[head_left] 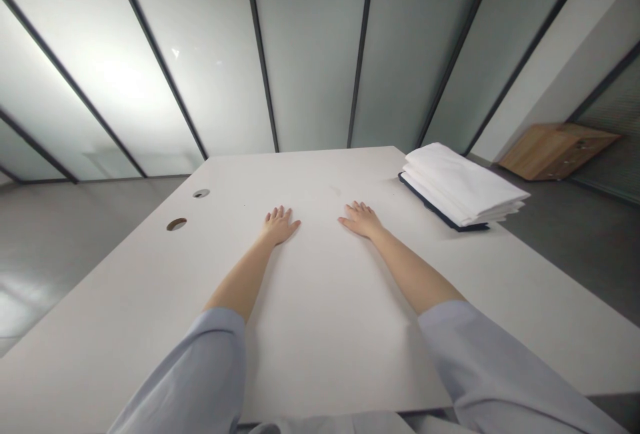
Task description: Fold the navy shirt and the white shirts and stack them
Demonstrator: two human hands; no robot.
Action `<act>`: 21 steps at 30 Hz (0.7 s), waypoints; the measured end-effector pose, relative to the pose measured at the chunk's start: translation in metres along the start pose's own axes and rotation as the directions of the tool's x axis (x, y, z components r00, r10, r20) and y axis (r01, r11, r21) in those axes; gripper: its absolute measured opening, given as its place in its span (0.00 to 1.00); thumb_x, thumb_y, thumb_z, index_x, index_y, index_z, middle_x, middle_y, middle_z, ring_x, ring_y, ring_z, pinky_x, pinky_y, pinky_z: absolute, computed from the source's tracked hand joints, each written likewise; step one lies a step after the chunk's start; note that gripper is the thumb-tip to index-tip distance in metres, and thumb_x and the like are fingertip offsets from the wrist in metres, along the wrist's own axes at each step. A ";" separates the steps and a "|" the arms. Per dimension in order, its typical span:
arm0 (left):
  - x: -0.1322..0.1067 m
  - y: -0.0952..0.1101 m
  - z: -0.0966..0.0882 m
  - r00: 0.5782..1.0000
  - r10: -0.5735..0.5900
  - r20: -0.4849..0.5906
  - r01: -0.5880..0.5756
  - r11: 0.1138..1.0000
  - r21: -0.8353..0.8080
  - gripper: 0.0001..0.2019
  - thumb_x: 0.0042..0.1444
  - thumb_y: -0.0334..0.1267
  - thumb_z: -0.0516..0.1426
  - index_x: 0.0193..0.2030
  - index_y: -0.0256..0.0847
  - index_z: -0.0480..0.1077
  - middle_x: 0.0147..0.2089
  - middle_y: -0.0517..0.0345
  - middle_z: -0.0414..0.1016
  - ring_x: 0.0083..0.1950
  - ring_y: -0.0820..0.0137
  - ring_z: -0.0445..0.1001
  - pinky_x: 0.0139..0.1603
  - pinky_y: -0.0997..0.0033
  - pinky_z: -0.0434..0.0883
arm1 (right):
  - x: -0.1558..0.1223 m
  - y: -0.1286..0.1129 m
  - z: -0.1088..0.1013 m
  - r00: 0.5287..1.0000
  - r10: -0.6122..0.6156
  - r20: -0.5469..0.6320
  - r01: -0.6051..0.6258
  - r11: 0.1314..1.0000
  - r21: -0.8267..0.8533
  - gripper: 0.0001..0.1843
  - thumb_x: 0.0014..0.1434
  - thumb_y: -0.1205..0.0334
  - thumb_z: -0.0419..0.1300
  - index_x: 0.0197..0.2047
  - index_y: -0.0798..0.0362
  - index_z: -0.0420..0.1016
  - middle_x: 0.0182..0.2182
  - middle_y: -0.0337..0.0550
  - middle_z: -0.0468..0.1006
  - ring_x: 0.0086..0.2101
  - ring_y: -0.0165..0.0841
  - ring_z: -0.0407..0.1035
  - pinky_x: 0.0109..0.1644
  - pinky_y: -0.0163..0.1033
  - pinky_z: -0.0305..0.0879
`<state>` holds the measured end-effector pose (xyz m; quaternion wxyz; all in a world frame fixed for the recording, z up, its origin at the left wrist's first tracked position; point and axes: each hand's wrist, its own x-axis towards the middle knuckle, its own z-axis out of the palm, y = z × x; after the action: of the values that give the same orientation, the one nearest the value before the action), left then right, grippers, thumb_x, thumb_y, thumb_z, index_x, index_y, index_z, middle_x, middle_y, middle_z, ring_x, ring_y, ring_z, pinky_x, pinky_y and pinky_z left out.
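Note:
My left hand (279, 225) lies palm down on the white table (320, 301), its fingers spread and nothing in it. To its right, a short distance apart, my right hand (363, 219) rests flat on the same surface, also with spread fingers and holding nothing. A stack of folded white cloth (460, 184) is on the table's right side, beyond my right hand and not touched by it. Beneath that stack shows the edge of a dark navy folded cloth (440, 213).
Two round holes pierce the table's left side, a nearer hole (177, 224) and a farther hole (201, 193). Frosted glass panels (310, 47) with dark frames stand behind the table. A wooden drawer cabinet (555, 151) stands on the grey floor at the right.

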<state>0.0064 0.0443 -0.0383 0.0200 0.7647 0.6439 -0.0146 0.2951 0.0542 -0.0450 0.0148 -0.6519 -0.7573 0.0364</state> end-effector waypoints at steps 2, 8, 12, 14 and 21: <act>0.000 0.000 -0.001 1.000 -0.004 0.000 0.004 1.000 0.002 0.37 0.64 0.60 0.36 0.72 0.39 0.48 0.75 0.44 0.42 0.74 0.54 0.43 0.70 0.53 0.48 | 0.000 0.000 0.000 1.000 -0.002 -0.001 0.002 1.000 -0.001 0.41 0.63 0.35 0.41 0.70 0.53 0.54 0.70 0.56 0.50 0.67 0.51 0.45 0.67 0.52 0.42; 0.001 -0.001 0.000 1.000 -0.004 0.003 0.004 1.000 -0.006 0.37 0.64 0.61 0.36 0.72 0.39 0.48 0.75 0.44 0.42 0.74 0.54 0.43 0.70 0.53 0.47 | -0.001 -0.001 -0.001 1.000 -0.003 -0.009 0.004 1.000 0.002 0.41 0.63 0.35 0.42 0.69 0.53 0.55 0.70 0.56 0.51 0.67 0.51 0.46 0.67 0.51 0.43; 0.002 -0.001 0.002 1.000 -0.003 -0.009 0.003 1.000 -0.008 0.37 0.64 0.61 0.37 0.72 0.40 0.48 0.75 0.45 0.43 0.74 0.54 0.43 0.70 0.53 0.48 | -0.001 0.000 0.000 1.000 -0.011 -0.023 0.011 1.000 -0.012 0.41 0.63 0.35 0.42 0.69 0.53 0.56 0.69 0.55 0.52 0.66 0.51 0.47 0.67 0.51 0.44; 0.002 -0.001 0.002 1.000 -0.003 -0.013 0.003 1.000 -0.005 0.37 0.64 0.61 0.36 0.72 0.40 0.48 0.75 0.45 0.43 0.74 0.54 0.43 0.70 0.53 0.48 | 0.000 0.000 0.000 1.000 -0.010 -0.021 0.010 1.000 -0.014 0.41 0.63 0.35 0.42 0.69 0.53 0.55 0.69 0.56 0.52 0.66 0.51 0.47 0.67 0.51 0.44; -0.001 -0.001 0.000 1.000 -0.010 0.001 0.010 1.000 -0.012 0.37 0.64 0.60 0.37 0.72 0.40 0.48 0.75 0.45 0.42 0.75 0.55 0.43 0.71 0.53 0.47 | -0.003 -0.003 -0.004 1.000 -0.010 -0.026 0.010 1.000 -0.004 0.38 0.64 0.37 0.43 0.67 0.54 0.58 0.69 0.56 0.52 0.66 0.51 0.48 0.67 0.51 0.45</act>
<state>0.0049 0.0439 -0.0386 0.0251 0.7612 0.6480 -0.0111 0.2926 0.0508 -0.0410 0.0235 -0.6483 -0.7605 0.0266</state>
